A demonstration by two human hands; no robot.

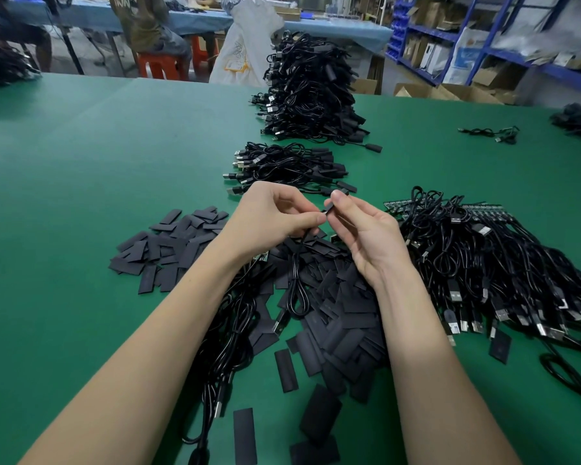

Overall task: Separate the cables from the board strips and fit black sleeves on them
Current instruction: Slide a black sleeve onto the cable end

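Above the green table, my left hand (275, 216) pinches the end of a black cable (296, 283), whose loop hangs down to its USB plug (280, 322). My right hand (363, 226) pinches a small black sleeve (329, 207) right at that cable end, thumb and fingers curled on it. Whether the sleeve is over the cable tip I cannot tell. Under both hands lies a heap of flat black sleeves (336, 317). Cables still on board strips (483, 260) are piled at my right.
A small bundle of sleeved cables (282, 166) lies beyond my hands, with a tall stack of them (309, 92) farther back. Loose cables (228, 347) lie under my left forearm. Another sleeve heap (171, 246) sits at the left. People sit at a far table.
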